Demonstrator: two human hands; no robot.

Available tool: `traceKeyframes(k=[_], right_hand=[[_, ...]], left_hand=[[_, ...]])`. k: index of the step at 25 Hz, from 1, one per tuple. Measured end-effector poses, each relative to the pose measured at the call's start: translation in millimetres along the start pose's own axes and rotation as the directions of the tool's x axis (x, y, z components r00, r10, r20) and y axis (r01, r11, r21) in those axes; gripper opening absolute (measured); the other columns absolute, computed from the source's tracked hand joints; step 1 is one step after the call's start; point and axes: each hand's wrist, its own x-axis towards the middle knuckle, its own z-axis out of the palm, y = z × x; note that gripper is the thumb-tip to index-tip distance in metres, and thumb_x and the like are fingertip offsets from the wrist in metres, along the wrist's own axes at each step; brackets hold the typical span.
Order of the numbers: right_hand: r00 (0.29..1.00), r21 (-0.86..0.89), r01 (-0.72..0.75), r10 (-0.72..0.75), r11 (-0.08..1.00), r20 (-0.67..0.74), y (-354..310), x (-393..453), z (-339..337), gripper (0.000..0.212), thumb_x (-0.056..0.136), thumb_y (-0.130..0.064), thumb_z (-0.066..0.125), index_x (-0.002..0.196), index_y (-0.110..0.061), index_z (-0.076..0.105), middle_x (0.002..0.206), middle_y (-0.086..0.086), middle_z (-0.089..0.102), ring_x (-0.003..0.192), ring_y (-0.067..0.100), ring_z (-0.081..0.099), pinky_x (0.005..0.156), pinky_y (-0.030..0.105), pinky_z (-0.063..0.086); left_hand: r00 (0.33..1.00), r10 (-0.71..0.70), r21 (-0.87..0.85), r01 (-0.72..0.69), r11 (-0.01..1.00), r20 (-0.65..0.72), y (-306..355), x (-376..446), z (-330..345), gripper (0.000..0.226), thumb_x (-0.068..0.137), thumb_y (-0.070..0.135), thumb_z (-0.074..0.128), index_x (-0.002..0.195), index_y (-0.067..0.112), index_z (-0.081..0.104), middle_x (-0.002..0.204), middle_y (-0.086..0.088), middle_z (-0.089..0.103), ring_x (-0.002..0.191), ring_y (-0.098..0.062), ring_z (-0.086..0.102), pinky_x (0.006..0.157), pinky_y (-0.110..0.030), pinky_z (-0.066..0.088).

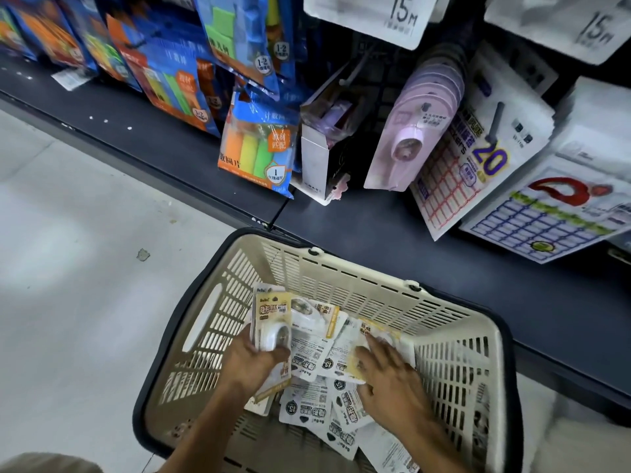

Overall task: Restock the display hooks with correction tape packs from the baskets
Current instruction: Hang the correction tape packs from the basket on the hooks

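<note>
Both hands are down inside the cream slatted basket [341, 278], which sits on the floor against the dark shelf base [444, 240]. The left hand [254, 361] is curled round a small stack of correction tape packs [273, 322], thumb across the front of the yellow-edged top card, the stack standing up past its fingertips toward the shelf. To the right of that hand, the right hand [389, 380] lies with fingers spread and fairly straight, pressing flat on the loose packs [317, 397] that litter the basket bottom; its fingertips rest on a yellow-trimmed card [372, 331], though blur keeps me from telling whether it pinches anything. The loose packs lie overlapping between and beneath both hands, most of them back side up. Beyond the hands, above the basket's far rim, pink tape dispensers hang on a hook [416, 131], with grid-label sheets [478, 165] just to the right of them.
</note>
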Motion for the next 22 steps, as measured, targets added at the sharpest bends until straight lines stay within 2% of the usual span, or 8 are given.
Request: traceKeyframes(k=[3, 6, 8, 10, 12, 15, 17, 22], right_hand=[[0.969, 0.032, 0.021, -0.012, 0.999, -0.248, 4.9, 4.0, -20.9, 0.061, 0.083, -0.031, 0.076, 0.141, -0.035, 0.056, 0.153, -0.006, 0.048, 0.117, 0.016, 0.067, 0.088, 0.034, 0.059], [0.970, 0.193, -0.015, 0.062, 0.981, -0.235, 11.7, 1.2, -48.7, 0.050, 0.102, -0.028, 0.054, 0.149, -0.037, 0.044, 0.144, -0.011, 0.057, 0.091, 0.008, 0.072, 0.086, 0.027, 0.059], [0.963, 0.275, -0.096, 0.159, 0.957, -0.216, 13.2, -5.7, -62.2, 0.035, 0.104, -0.034, 0.049, 0.139, -0.031, 0.057, 0.115, -0.007, 0.073, 0.078, 0.006, 0.068, 0.079, 0.026, 0.058], [0.949, 0.380, -0.184, 0.265, 0.907, -0.172, 10.2, -10.8, -80.3, 0.026, 0.104, -0.035, 0.050, 0.120, -0.025, 0.068, 0.096, -0.006, 0.074, 0.079, 0.009, 0.068, 0.077, 0.029, 0.057], [0.925, 0.590, -0.213, 0.355, 0.779, -0.136, 8.0, -15.1, -107.0, 0.019, 0.101, -0.026, 0.058, 0.106, -0.018, 0.074, 0.086, -0.003, 0.075, 0.076, 0.014, 0.069, 0.066, 0.027, 0.052], [0.924, 0.858, -0.217, 0.382, 0.465, 0.027, 1.4, -28.3, -164.1, 0.012, 0.096, -0.013, 0.064, 0.093, -0.011, 0.075, 0.084, 0.008, 0.078, 0.078, 0.028, 0.074, 0.067, 0.029, 0.052], [0.934, 0.936, -0.222, 0.334, 0.274, 0.124, -7.8, -42.1, -200.4, 0.008, 0.094, -0.009, 0.065, 0.096, -0.006, 0.072, 0.087, 0.015, 0.078, 0.076, 0.031, 0.074, 0.070, 0.038, 0.056], [0.934, 0.986, -0.163, 0.326, 0.027, 0.146, -29.8, -71.2, -264.3, 0.011, 0.089, -0.005, 0.057, 0.092, -0.003, 0.067, 0.084, 0.020, 0.073, 0.071, 0.032, 0.066, 0.057, 0.036, 0.057]], left_hand=[[0.998, 0.044, -0.046, -0.046, 0.998, -0.042, 7.5, -2.4, -2.9, 0.028, 0.081, 0.017, 0.083, 0.095, 0.022, 0.060, 0.075, 0.001, 0.073, 0.054, 0.003, 0.069, 0.039, -0.014, 0.046], [0.991, 0.100, -0.090, -0.108, 0.990, -0.088, 19.0, -12.8, -5.6, 0.037, 0.079, 0.014, 0.083, 0.108, 0.017, 0.061, 0.087, 0.000, 0.070, 0.065, -0.008, 0.072, 0.048, -0.019, 0.051], [0.989, 0.113, -0.114, -0.123, 0.986, -0.091, 27.4, -24.0, -5.2, 0.053, 0.079, 0.013, 0.084, 0.124, 0.013, 0.058, 0.101, -0.004, 0.071, 0.084, -0.020, 0.072, 0.059, -0.029, 0.057], [0.981, 0.163, -0.103, -0.174, 0.979, -0.107, 35.6, -36.1, -4.7, 0.057, 0.080, 0.014, 0.083, 0.130, 0.016, 0.055, 0.101, -0.002, 0.071, 0.079, -0.015, 0.073, 0.054, -0.025, 0.057], [0.956, 0.263, -0.059, -0.272, 0.960, -0.126, 46.8, -50.2, -4.6, 0.050, 0.081, 0.015, 0.083, 0.124, 0.021, 0.059, 0.089, 0.004, 0.071, 0.065, -0.009, 0.071, 0.044, -0.017, 0.052], [0.901, 0.432, -0.033, -0.433, 0.901, -0.037, 72.6, -72.5, -2.6, 0.049, 0.078, 0.019, 0.086, 0.118, 0.037, 0.063, 0.091, 0.004, 0.076, 0.073, -0.010, 0.075, 0.057, -0.032, 0.063], [0.845, 0.530, -0.047, -0.528, 0.848, 0.068, 98.8, -90.3, -1.9, 0.046, 0.076, 0.029, 0.087, 0.110, 0.048, 0.063, 0.096, 0.014, 0.078, 0.082, -0.003, 0.075, 0.070, -0.037, 0.065], [0.740, 0.652, -0.169, -0.630, 0.758, 0.166, 156.2, -132.5, -12.9, 0.059, 0.063, 0.068, 0.082, 0.116, 0.055, 0.059, 0.109, 0.022, 0.075, 0.098, 0.000, 0.072, 0.083, -0.033, 0.060]])
